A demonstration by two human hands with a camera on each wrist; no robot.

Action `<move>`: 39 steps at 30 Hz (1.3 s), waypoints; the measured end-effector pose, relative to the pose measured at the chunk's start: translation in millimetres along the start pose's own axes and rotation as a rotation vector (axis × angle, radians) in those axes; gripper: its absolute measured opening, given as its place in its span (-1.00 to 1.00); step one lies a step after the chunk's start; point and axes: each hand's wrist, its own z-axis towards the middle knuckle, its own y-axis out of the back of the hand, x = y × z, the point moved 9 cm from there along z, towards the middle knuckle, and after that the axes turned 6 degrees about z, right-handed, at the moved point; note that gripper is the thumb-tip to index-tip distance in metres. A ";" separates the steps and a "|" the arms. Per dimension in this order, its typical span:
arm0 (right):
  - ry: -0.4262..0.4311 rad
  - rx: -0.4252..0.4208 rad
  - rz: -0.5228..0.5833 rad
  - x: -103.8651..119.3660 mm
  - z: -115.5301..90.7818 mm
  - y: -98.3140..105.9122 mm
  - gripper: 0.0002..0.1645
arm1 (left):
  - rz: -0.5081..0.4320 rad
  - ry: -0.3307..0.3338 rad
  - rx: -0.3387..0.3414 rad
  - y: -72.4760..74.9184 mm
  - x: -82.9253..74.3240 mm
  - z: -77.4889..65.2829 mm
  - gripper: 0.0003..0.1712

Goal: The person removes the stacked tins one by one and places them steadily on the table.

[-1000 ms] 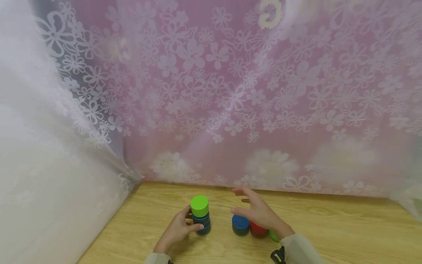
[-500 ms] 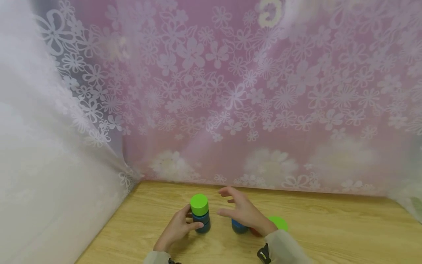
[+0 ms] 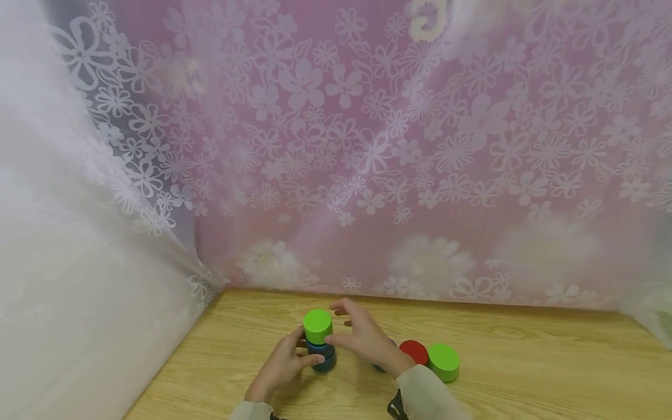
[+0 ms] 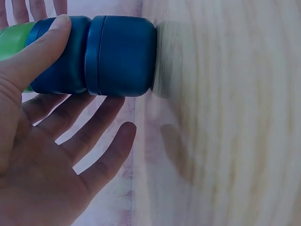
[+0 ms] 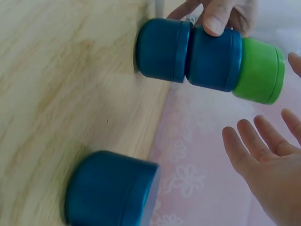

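Three small round lidded jars stand in a stack on the table. At the bottom is a blue jar (image 4: 124, 56), above it a second blue jar (image 5: 214, 59), and a green jar (image 3: 317, 325) tops them. My left hand (image 3: 283, 364) grips the second blue jar, thumb on the near side and fingers behind. Beside the stack, on its right, my right hand (image 3: 362, 335) has its fingers spread and holds nothing. In the right wrist view its fingers are apart from the green jar; whether the thumb touches is unclear.
Right of the stack, another blue jar (image 5: 110, 188) is partly hidden behind my right hand in the head view. Beyond it are a red jar (image 3: 413, 352) and a second green jar (image 3: 444, 361). A flowered curtain (image 3: 341, 175) hangs behind the wooden table (image 3: 525, 361).
My right hand has moved left, from above the loose jars to beside the stack. The red and loose green jars have come into fuller view. My left hand keeps its grip.
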 end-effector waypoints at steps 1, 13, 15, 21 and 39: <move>-0.003 -0.003 0.003 -0.9 0.2 -1.2 -0.38 | 0.000 0.002 -0.001 0.0 0.2 0.0 -0.31; -0.037 -0.013 -0.003 -10.8 3.9 -11.8 -0.29 | -0.010 0.013 0.009 -1.4 1.6 0.2 -0.33; -0.040 -0.005 0.003 -11.1 4.0 -13.6 -0.28 | -0.013 0.018 0.009 -1.0 2.9 0.7 -0.32; -0.019 0.004 0.010 -10.3 5.8 -17.1 -0.25 | -0.021 0.017 0.004 0.1 4.8 1.8 -0.32; -0.006 -0.019 -0.010 -10.9 9.9 -31.6 -0.35 | -0.011 -0.014 -0.003 0.8 0.5 -0.5 -0.37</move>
